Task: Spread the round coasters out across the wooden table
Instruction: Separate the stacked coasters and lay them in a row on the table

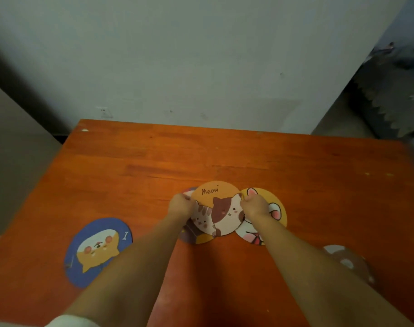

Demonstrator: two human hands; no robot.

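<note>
An orange "Meow" cat coaster [221,208] lies on top of an overlapping cluster in the middle of the wooden table [201,156]. Under its left side sits a purple and yellow coaster [194,234]; a yellow coaster with a white animal [272,208] pokes out to the right. My left hand [180,206] pinches the Meow coaster's left edge and my right hand [254,205] pinches its right edge. A blue dog coaster [97,251] lies alone at the near left. A brown coaster [350,263] lies at the near right, partly behind my right forearm.
A pale wall [201,67] stands just behind the table's far edge. A grey cabinet side [15,149] is close on the left. Grey zigzag-edged floor mats [390,102] lie off to the far right. Bare wood shows across the far half of the table.
</note>
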